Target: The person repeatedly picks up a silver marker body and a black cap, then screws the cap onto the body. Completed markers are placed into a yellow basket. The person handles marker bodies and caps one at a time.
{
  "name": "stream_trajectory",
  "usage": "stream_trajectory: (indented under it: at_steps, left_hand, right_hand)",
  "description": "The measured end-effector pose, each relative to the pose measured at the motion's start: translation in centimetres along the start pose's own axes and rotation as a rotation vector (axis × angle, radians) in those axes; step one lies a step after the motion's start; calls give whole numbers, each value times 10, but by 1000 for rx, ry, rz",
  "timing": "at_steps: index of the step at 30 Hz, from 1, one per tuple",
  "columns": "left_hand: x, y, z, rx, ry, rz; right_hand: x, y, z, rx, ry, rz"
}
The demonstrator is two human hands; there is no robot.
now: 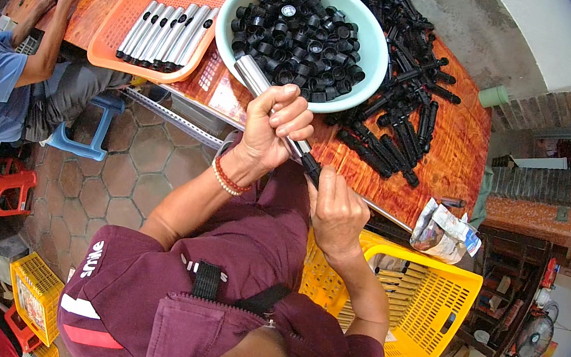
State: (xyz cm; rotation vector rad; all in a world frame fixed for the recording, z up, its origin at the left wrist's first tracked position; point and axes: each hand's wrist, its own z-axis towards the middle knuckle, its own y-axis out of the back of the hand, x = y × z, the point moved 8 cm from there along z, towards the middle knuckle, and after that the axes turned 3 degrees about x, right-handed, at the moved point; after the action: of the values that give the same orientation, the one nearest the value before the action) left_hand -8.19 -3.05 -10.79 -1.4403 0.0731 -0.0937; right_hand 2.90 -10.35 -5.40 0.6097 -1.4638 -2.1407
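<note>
My left hand (275,124) is wrapped round a silver metal tube (249,73), tilted with its upper end over the near rim of a pale green bowl (382,53). A black ribbed insert (311,164) sticks out of the tube's lower end. On that black piece the fingers of my right hand (336,213) are closed; how deep it sits in the tube cannot be made out. Many short black caps (297,41) fill the bowl. Left of it, several silver tubes with black ends (167,34) lie side by side in an orange basket (113,65).
Long black inserts (400,140) are heaped on the wooden table (450,174), right of the bowl. A crumpled bag (442,233) sits at its corner. By my right arm stands a yellow crate (457,283). Another person (2,87) works at left, near a blue stool (91,129).
</note>
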Motion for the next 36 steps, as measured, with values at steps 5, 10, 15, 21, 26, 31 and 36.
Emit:
stream_trajectory:
  at_steps: [5, 10, 15, 21, 26, 31, 36]
  left_hand:
    - [-5, 2, 0, -46, -58, 34]
    - [-6, 3, 1, -59, -78, 63]
    - [-28, -18, 11, 33, -93, 17]
    - [15, -28, 8, 22, 44, -33]
    - [0, -35, 12, 109, -9, -55]
    - [14, -34, 8, 31, 28, -4]
    - [16, -36, 6, 63, 33, -19]
  right_hand:
    - [-2, -3, 4, -34, 19, 17]
    - [-8, -3, 9, 31, -35, 157]
    - [-39, 21, 25, -34, -170, 822]
    - [-36, 24, 29, -172, -239, 1384]
    - [-52, 26, 19, -391, -216, 1254]
    - [-44, 31, 25, -379, -200, 1213]
    - [-41, 31, 19, -376, -167, 1145]
